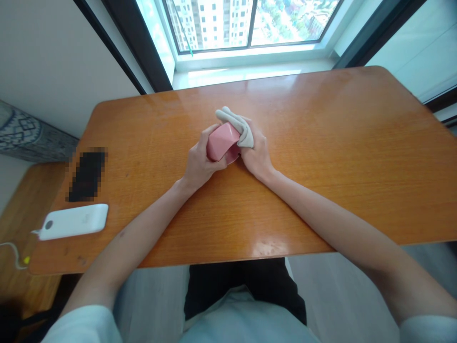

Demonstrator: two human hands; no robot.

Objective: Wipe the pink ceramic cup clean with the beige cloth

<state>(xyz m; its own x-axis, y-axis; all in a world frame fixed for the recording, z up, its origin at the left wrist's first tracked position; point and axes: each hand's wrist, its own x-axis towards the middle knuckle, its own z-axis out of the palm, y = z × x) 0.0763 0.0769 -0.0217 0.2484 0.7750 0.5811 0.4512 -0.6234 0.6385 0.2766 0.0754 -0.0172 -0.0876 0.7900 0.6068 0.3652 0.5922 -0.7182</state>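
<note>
A pink, faceted object (222,141), hollow-looking on its lower right side, is held above the middle of the wooden table (321,143). My left hand (203,159) grips it from the left, thumb below and fingers around the back. A light grey cloth (240,125) is bunched in my right hand (258,151), which presses it against the right side of the pink object. The fingertips of my right hand are mostly hidden behind the cloth. What kind of object the pink thing is, I cannot tell.
At the table's left end lies a blurred-out black rectangle (87,175). Nearer the front-left corner is a white flat device (74,222) with a cable (14,250) off the edge. A window (250,24) stands behind the table.
</note>
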